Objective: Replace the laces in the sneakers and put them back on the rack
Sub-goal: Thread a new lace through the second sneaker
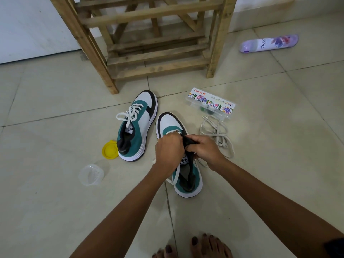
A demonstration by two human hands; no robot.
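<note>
Two teal, white and black sneakers stand on the tiled floor in front of a wooden rack point(149, 43). The left sneaker point(137, 125) is laced with a white lace tied in a bow. Over the right sneaker point(184, 164) both hands work at its eyelets. My left hand point(168, 149) pinches the white lace near the top of the tongue. My right hand point(203, 148) grips the sneaker's dark upper edge. Loose ends of the white lace point(176, 175) trail along the sneaker's left side. A pile of greyish old laces point(217, 135) lies to its right.
A Camel paint box point(211, 103) lies behind the old laces. A yellow lid point(109, 149) and a clear plastic cup point(91, 175) sit at the left. A purple spray can point(269, 43) lies at the far right. My bare toes point(195, 246) show at the bottom.
</note>
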